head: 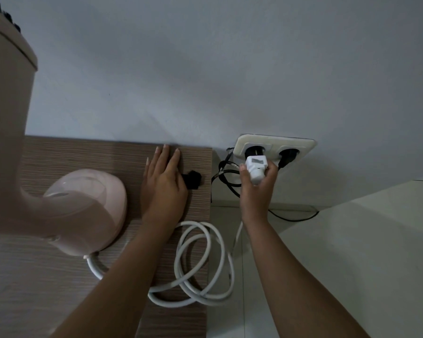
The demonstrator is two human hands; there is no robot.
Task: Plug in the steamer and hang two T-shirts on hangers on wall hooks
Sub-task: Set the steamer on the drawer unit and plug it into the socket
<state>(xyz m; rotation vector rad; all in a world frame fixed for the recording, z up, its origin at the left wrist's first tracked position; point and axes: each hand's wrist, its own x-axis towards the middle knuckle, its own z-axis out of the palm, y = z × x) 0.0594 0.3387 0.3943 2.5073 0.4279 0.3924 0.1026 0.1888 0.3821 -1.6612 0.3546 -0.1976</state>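
Right hand (pixel 258 181): pinched white plug (pixel 255 168) at socket (pixel 254 150).
Left hand (pixel 165 181): flat, spread on table (pixel 83 152).
Risk: misaligned pins could jam.

Both arms are bare, with no sleeves on them. The left hand (pixel 163 181) has long nails. The right hand (pixel 258 185) wears no rings.

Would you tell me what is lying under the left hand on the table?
A small black object pokes out beside the left hand; the rest underneath is covered.
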